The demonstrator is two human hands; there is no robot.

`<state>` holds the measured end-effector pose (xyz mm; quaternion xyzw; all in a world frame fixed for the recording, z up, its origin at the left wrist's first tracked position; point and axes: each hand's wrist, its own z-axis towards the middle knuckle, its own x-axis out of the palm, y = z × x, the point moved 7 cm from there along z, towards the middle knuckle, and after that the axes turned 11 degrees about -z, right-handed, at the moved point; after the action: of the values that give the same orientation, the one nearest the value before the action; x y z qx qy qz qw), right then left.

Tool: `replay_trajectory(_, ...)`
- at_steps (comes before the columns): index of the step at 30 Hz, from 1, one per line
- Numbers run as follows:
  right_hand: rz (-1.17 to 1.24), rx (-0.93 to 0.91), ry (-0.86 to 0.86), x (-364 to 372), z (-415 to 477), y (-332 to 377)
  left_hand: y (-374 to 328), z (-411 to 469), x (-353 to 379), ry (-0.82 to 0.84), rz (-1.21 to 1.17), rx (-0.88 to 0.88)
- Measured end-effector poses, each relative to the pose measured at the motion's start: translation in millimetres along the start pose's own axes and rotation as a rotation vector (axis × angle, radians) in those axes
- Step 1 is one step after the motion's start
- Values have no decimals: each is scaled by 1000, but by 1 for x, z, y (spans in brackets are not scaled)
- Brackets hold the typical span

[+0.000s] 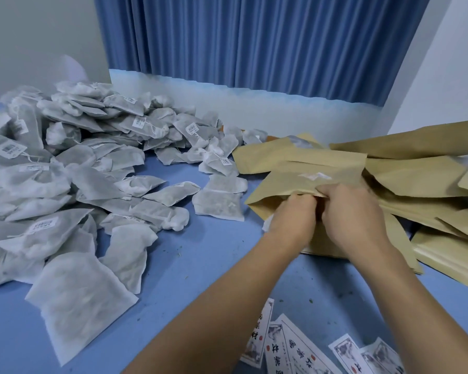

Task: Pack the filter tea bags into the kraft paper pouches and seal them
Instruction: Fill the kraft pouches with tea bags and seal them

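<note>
Filter tea bags (65, 163): a big loose heap, grey-white, many with small printed tags on strings; it covers the left half of the blue table (214, 252) and trails toward the middle; nearly all lie unpacked.

Kraft paper pouches (422, 171): a slumped, fanned pile on the right, overlapping one another, flat-looking; none plainly filled or sealed.

One pouch (308, 182) lies at the near-left edge of that pile, mouth toward the person; both hands are at its mouth.

Left hand (292, 220): fingers curled, pinching the near lip of the pouch mouth; right hand (354, 211): touching the left, fingers folded over the same lip and gripping it. The fingertips are buried in the paper fold, so whether a tea bag is already inside cannot be told; the hands look to be prising the mouth apart.

Printed labels (281, 344): a few paper slips with black characters and red stamps, at the near edge below the arms, untouched.

Dark specks (311, 301) dot the table.

Judgement: task barely begun on this evidence; the heap left to pack is large; sealing not yet done on any visible pouch.
</note>
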<state>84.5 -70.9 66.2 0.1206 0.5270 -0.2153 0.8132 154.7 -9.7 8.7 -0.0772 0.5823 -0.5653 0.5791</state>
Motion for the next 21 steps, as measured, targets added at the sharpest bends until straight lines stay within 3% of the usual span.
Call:
replay_trajectory(1, 2, 16, -2, 1, 0, -2, -1, 10, 3, 61, -91, 27)
replay_trajectory(4, 15, 78, 14, 6, 4, -12, -8, 27, -5, 45, 23, 235)
replay_trajectory(8, 43, 135, 23, 5, 7, -22, -15, 24, 5, 137, 195, 334)
replay_trajectory(12, 97, 175, 46, 1, 7, -36, -33, -20, -23, -97, 108, 553)
replay_trajectory(14, 114, 186, 47, -1, 6, -41, -23, -49, -34, -149, 143, 507)
replay_trajectory(18, 96, 191, 60, -2, 3, -36, 12, -75, -25, 106, 132, 247)
replay_trajectory(21, 74, 161, 69, -2, 3, -27, -5, -68, -42, -24, 96, 372)
